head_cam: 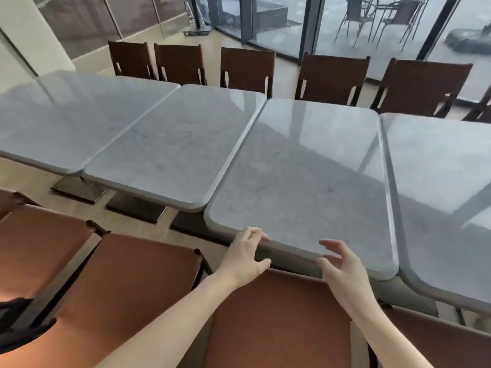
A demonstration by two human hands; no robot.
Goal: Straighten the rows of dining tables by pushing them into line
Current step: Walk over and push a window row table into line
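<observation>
A row of grey marble-topped dining tables runs across the view. The table in front of me (300, 176) sits nearer to me than its left neighbour (172, 144), so their near edges do not line up. My left hand (245, 257) grips this table's near edge, fingers on top and thumb below. My right hand (342, 266) hovers just off the same edge with fingers spread and loosely bent, holding nothing. Another table (441, 187) abuts on the right and a further one (61, 118) lies at the far left.
Brown chairs (281, 322) stand directly under my arms on the near side. More brown chairs (332, 75) line the far side. Dark table pedestals (135, 208) rest on the tan floor. Glass walls and outdoor furniture (382, 19) lie beyond.
</observation>
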